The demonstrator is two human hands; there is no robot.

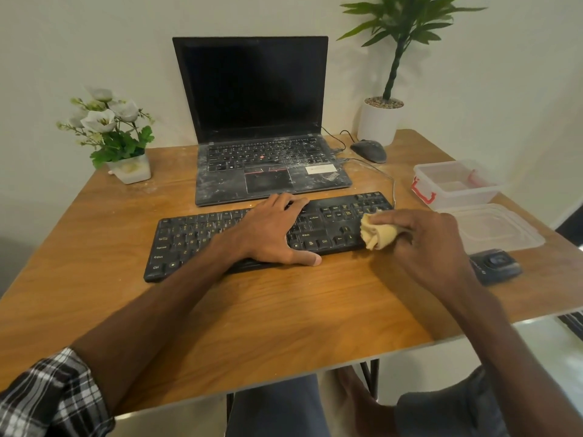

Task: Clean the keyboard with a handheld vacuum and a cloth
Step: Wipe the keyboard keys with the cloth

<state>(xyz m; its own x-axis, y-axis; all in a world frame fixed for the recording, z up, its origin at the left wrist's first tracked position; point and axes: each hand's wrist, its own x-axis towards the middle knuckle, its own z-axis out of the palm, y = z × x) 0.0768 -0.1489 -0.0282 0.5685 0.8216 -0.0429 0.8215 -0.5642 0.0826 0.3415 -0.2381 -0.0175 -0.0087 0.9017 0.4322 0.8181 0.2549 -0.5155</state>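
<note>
Checked sleeve [47,395] at lower left; both forearms reach out over the wooden surface [252,316]. Noted: left grip [271,231] released, fingers spread flat across the middle of the keyboard [189,238], thumb along its front edge, pinning it down. Also noted: right grip [422,238] clenched round a bunched yellow cloth [378,231], whose free end touches the keys at the keyboard's right end, by the arrow block. That keyboard lies across the surface just in front of a dusty laptop [262,171].

Step in hand, by my reading: wiping the right-hand keys. Pale smudging shows on key tops there; the left half is hard to judge.

To do it well:
- Brace firmly so the board does not skate toward the laptop.
- Wipe in short strokes along the rows, with light pressure, so no cap is levered up.
- Turn the cloth to a fresh fold once it greys.
- Move the bracing grip leftward before the middle rows, since it covers those keys.

Near the right edge, just beyond the right wrist, sits what is likely the vacuum [497,266]: dark, partly hidden, no grip on it.
</note>
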